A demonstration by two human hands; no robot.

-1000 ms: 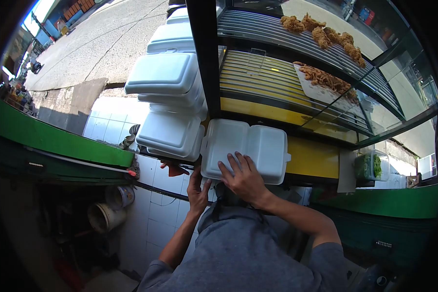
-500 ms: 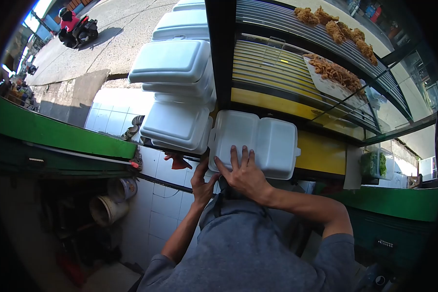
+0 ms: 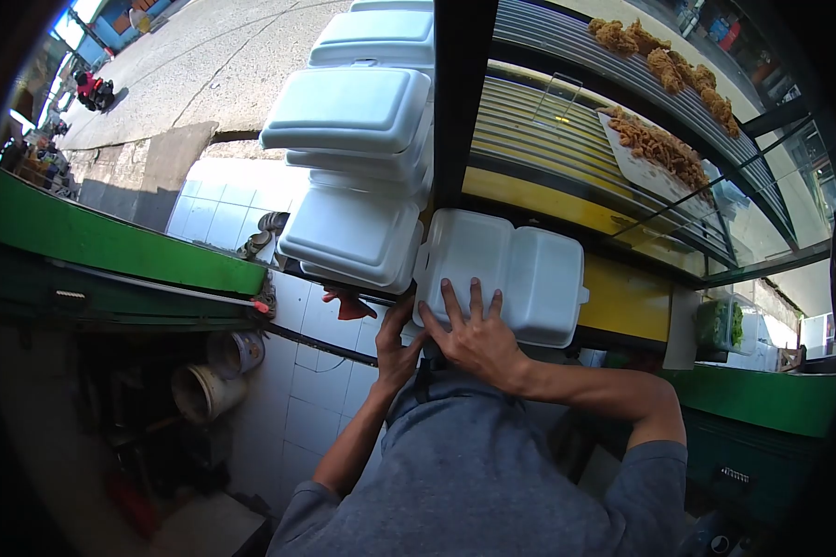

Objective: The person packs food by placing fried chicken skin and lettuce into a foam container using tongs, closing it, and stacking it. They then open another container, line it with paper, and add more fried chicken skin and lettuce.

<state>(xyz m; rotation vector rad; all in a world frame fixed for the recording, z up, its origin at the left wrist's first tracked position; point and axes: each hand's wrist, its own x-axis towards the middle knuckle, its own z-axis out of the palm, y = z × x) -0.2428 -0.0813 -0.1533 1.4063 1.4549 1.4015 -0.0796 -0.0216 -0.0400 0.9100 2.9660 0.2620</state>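
**Two hands on a white foam box**

A person is leaning over a white foam box [image 3: 506,274]. The box is shut and is lying flat by the near edge of the tiled bench [image 3: 215,223], right in front of a glass case [image 3: 567,121].

The right hand [image 3: 478,339] is lying on top of the lid. Its grip is wide open, with the fingers spread out flat, so it is pressing on the box and not holding it.

The left hand [image 3: 397,351] is reaching up to the near left corner of the box. Its fingers are curling at the edge and touching it. I cannot tell if its grip is closing on the box or only touching it.

Just beside the box, on its left, a tall stack of foam boxes [image 3: 348,167] is standing on the bench. A small red thing [image 3: 348,304] is peeking out under the stack.

Brown fried chicken [image 3: 664,144] is lying on the racks inside the glass case. A clear tub with green leaves [image 3: 720,323] is sitting well off to the right. Two old pots [image 3: 204,385] are sitting down low under the bench.
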